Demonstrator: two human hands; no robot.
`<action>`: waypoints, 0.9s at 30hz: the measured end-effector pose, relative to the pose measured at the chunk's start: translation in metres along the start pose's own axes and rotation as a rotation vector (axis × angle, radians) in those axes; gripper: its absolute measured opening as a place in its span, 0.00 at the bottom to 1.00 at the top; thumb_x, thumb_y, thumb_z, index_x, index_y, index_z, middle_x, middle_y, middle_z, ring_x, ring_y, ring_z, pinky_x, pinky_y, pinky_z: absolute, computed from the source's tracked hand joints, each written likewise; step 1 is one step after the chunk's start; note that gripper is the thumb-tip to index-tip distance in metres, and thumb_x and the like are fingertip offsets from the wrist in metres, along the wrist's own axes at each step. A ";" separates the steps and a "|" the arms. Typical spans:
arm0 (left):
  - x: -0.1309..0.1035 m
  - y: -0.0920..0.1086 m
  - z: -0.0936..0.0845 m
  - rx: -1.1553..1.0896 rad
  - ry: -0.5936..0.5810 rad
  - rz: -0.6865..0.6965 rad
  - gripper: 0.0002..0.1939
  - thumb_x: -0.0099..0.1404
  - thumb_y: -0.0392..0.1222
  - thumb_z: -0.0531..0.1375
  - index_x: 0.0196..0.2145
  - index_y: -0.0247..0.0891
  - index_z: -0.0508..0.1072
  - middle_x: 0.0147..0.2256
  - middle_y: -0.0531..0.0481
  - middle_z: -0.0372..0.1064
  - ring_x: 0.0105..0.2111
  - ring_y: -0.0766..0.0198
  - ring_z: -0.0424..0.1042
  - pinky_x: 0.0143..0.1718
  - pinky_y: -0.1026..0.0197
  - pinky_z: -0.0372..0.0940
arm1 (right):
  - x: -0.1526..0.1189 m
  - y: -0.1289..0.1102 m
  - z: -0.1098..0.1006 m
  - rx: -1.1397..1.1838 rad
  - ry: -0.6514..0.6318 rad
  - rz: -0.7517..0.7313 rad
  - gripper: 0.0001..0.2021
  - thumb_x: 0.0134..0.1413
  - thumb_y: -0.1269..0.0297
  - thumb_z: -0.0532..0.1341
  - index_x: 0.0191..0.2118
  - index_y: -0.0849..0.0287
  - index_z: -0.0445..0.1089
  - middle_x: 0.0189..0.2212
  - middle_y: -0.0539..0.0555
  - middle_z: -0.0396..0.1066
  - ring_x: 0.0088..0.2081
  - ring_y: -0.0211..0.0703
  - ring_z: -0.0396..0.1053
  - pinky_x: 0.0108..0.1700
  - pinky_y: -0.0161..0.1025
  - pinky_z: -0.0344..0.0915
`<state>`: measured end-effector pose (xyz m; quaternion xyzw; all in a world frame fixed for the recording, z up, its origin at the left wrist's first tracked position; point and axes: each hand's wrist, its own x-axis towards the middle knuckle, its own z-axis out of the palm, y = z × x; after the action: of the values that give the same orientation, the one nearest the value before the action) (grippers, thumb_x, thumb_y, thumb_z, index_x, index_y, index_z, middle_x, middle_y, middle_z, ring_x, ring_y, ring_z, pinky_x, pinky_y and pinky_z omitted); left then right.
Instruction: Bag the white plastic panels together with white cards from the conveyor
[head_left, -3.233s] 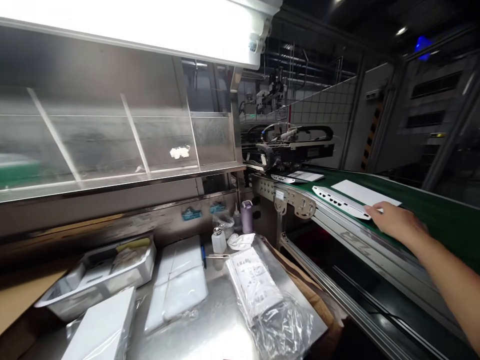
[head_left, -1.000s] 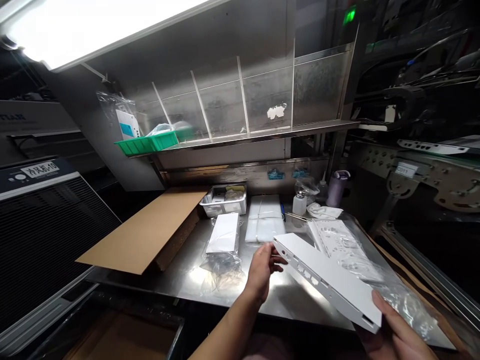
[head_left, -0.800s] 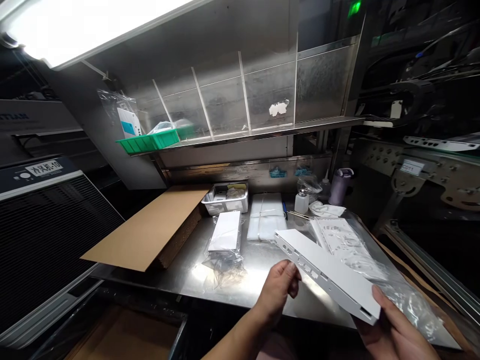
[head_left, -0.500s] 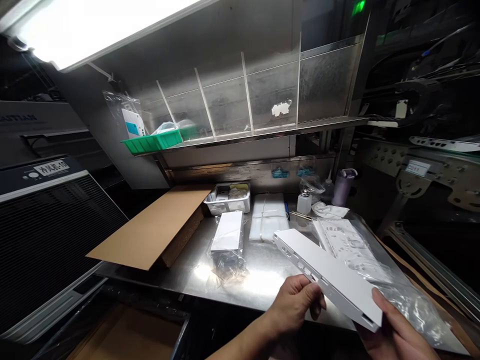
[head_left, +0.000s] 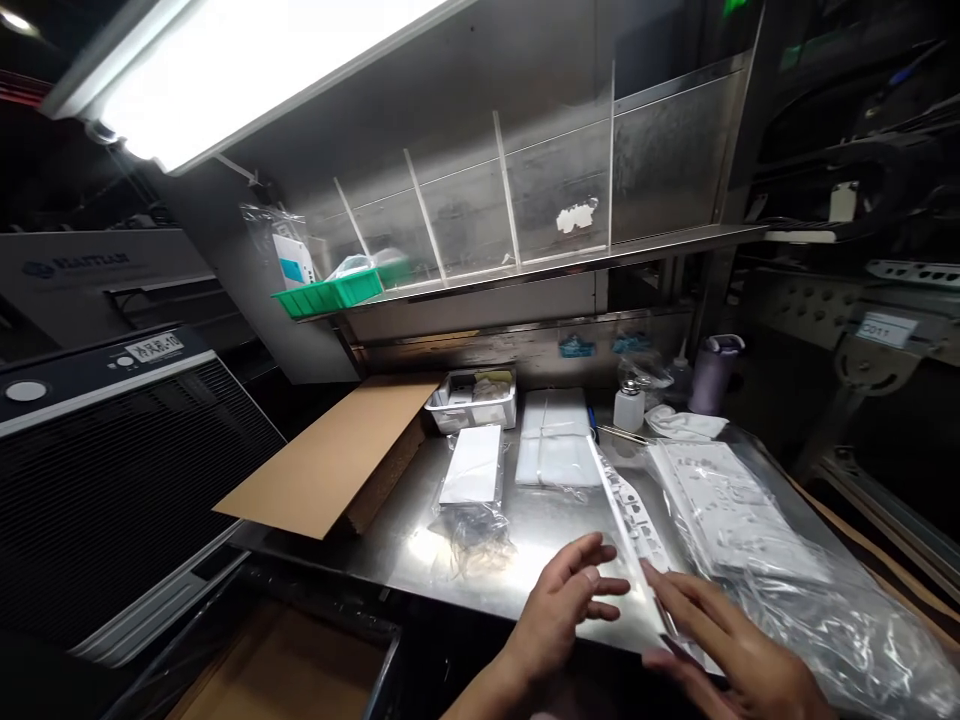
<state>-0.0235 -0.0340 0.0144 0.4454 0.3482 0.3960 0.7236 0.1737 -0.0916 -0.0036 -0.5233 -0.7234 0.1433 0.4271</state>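
Observation:
My right hand (head_left: 739, 645) grips the near end of a white plastic panel with cut-outs (head_left: 637, 520). The panel is tilted nearly edge-on to me, its slotted inner side turned to the right. My left hand (head_left: 559, 610) is just left of the panel, apart from it, with fingers spread and nothing in them. Beyond the hands lies a tied stack of clear plastic bags (head_left: 555, 450). On the right, more white panels in clear plastic (head_left: 742, 500) lie on the metal table (head_left: 405, 545).
A bagged white part (head_left: 472, 465) lies left of the hands, before a white basket (head_left: 476, 410). Cardboard sheets (head_left: 330, 450) overhang the table's left edge. A dispenser bottle (head_left: 628, 408), a cloth (head_left: 686, 424) and a purple tumbler (head_left: 715, 378) stand at the back right. A shelf holds a green tray (head_left: 330, 293).
The panel has turned from showing its flat white face to nearly edge-on. My left hand has let go of its edge and opened its fingers. The view has shifted slightly left.

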 end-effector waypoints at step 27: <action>-0.020 0.001 0.008 -0.212 -0.014 0.054 0.21 0.64 0.37 0.58 0.55 0.34 0.69 0.44 0.41 0.74 0.39 0.60 0.73 0.44 0.57 0.66 | 0.015 0.002 0.017 -0.650 -0.004 -0.393 0.26 0.60 0.64 0.53 0.64 0.54 0.60 0.47 0.62 0.68 0.39 0.44 0.74 0.31 0.33 0.72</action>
<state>-0.0258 -0.0541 0.0215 0.3782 0.2870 0.4469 0.7582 0.1603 -0.0731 -0.0082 -0.4824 -0.8185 -0.1775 0.2565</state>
